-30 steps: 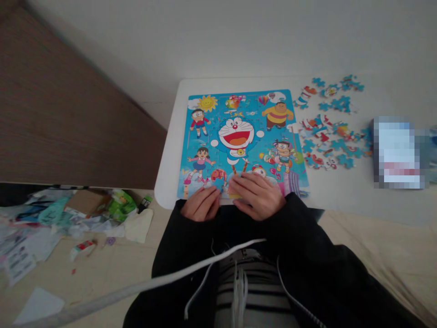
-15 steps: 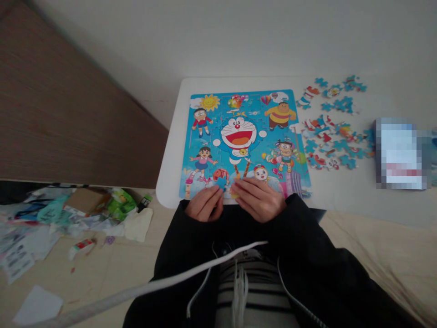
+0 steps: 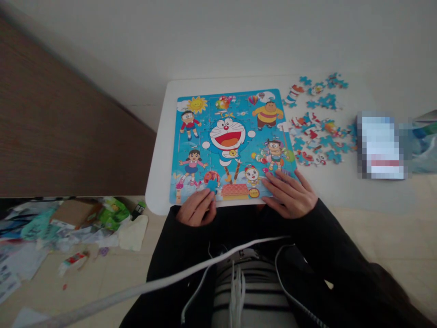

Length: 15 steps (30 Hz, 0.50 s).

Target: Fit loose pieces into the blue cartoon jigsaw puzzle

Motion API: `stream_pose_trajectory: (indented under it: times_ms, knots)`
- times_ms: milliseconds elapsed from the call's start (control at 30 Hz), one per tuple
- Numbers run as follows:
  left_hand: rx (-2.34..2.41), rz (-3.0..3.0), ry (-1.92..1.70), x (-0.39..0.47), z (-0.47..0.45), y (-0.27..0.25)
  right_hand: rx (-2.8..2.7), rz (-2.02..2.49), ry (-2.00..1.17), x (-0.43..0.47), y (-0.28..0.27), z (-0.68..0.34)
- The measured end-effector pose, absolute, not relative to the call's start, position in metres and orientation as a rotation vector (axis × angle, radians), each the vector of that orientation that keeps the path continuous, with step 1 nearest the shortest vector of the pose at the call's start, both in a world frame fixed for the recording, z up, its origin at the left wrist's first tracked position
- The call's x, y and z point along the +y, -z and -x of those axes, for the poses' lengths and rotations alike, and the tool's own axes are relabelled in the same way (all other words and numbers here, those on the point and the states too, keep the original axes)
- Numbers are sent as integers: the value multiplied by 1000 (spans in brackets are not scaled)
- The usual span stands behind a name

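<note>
A blue jigsaw puzzle board (image 3: pixel 191 146) with cartoon figures lies flat on the white table in front of me. My left hand (image 3: pixel 197 207) is over its lower left edge, fingers closed on a small blue puzzle piece (image 3: pixel 212 185). The piece is above the printed picture; whether it touches the board I cannot tell. At the lower right corner, my right hand (image 3: pixel 289 193) rests with fingers stretched across the board and nothing visible in them. Several loose puzzle pieces (image 3: pixel 312 132) lie in a scattered pile to the right of the board.
A blurred-out phone-like object (image 3: pixel 380 146) stands right of the loose pieces on the white table (image 3: pixel 155 182). A clear plastic bag (image 3: pixel 425 146) sits beyond it. A brown wooden panel (image 3: pixel 68 118) rises at left, with bags and litter (image 3: pixel 78 218) on the floor below. A pale cord (image 3: pixel 164 282) crosses in front.
My right hand has moved right, away from the left hand, to the board's lower right corner, and its fingers have spread. The left hand still holds the piece. The view has shifted slightly.
</note>
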<state>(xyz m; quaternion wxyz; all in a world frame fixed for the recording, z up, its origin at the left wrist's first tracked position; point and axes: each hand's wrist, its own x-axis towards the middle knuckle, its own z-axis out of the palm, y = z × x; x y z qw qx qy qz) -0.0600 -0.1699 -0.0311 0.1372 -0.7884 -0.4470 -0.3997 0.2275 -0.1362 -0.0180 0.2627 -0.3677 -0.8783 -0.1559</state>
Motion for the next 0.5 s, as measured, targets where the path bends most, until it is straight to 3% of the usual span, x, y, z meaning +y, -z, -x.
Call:
stream_pose_trajectory:
  times_ms: [233, 500]
  knots:
    - [-1143, 2251, 1135, -163, 65, 35, -2328, 960, 331, -137, 20, -227]
    - [-1412, 2263, 1121, -174, 55, 26, -2333, 931, 399, -139, 20, -228]
